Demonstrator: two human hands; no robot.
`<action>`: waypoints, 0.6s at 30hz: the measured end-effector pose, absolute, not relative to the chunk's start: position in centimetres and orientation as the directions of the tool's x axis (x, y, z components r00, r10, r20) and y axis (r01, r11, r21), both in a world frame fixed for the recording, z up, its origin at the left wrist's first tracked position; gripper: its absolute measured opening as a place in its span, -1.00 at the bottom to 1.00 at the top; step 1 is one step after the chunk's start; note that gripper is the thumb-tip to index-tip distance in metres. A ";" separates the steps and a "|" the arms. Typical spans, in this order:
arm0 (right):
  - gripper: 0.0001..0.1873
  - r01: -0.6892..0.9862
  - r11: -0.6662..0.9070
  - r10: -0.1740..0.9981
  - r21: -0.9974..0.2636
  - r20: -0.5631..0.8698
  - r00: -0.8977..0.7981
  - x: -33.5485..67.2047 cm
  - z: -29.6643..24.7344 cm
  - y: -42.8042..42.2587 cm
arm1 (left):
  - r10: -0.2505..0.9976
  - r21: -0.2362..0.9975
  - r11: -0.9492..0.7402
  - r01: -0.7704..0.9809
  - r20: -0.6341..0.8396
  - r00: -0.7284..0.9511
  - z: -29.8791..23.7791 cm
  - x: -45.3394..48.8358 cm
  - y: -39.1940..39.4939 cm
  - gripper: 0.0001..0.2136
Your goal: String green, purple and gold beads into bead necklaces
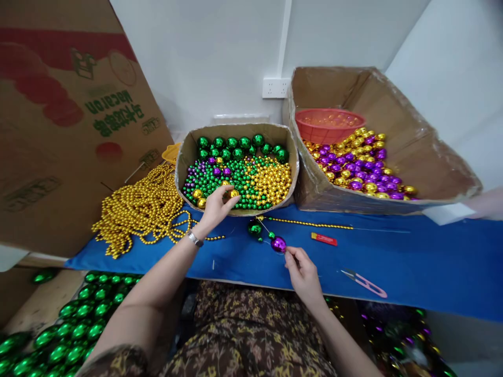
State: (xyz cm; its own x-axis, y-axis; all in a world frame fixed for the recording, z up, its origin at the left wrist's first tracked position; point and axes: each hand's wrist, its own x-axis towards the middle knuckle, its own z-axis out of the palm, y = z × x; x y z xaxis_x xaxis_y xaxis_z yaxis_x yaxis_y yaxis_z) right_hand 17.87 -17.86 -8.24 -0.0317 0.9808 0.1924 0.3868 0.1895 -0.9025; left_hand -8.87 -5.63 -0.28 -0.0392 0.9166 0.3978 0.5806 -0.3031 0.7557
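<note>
Left hand: we see the left hand (pixel 218 204) reaching over the near rim of the smaller box (pixel 295 162), thumb and forefinger bent around 1 gold ball (pixel 234 193); whether they grip it or only touch it, we cannot tell.
Right hand: we find the right hand (pixel 304 275) above the blue cloth (pixel 412 267), its thumb and forefinger pinched together, grasping the purple ball (pixel 278 244) at its lower right edge.
Purple ball: we see it in front of the smaller box, with 1 small green bead (pixel 271 235) just beside its upper left and a pale thread (pixel 265 225) running up from that bead toward the box.
Large green ball: we see the large green ball (pixel 254 227) left of that thread, near the box's front wall.
Gold strand: we see the gold strand (pixel 314 224) lying to the right, a thin straight line leading on from its end.
Smaller box contents: we make out green, gold and purple balls and beads.
Larger box: on the right, the larger box (pixel 424 136) holds gold and purple balls and 1 red basket (pixel 330 125).
Snips: we see the pink-handled snips (pixel 365 284) on the cloth, right of the right hand.
Bead strings: we see gold bead strings (pixel 145 209) heaped left of the smaller box.
</note>
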 end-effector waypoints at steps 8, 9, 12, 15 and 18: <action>-0.70 0.381 0.196 0.979 -0.904 0.199 -0.032 17.9 -8.1 -18.1 | 0.955 -0.023 -0.093 0.995 0.280 0.096 1.8 -14.1 -7.3 -0.67; -0.70 0.386 0.205 0.978 -0.900 0.206 -0.039 17.7 -8.0 -18.1 | 0.973 -0.087 -0.078 0.993 0.212 0.095 1.9 -14.4 -7.8 -0.67; -0.71 0.407 0.237 0.971 -0.882 0.233 -0.062 17.3 -7.8 -18.0 | 0.990 -0.167 -0.057 0.984 0.118 0.077 2.0 -14.8 -8.4 -0.68; -0.72 0.426 0.266 0.963 -0.865 0.255 -0.083 16.9 -7.2 -18.0 | 0.993 -0.141 -0.062 0.988 0.091 0.075 2.0 -14.8 -8.2 -0.69; -0.73 0.438 0.278 0.960 -0.855 0.266 -0.090 16.8 -6.7 -18.2 | 0.992 -0.042 -0.046 0.998 0.112 0.050 1.9 -14.8 -8.1 -0.69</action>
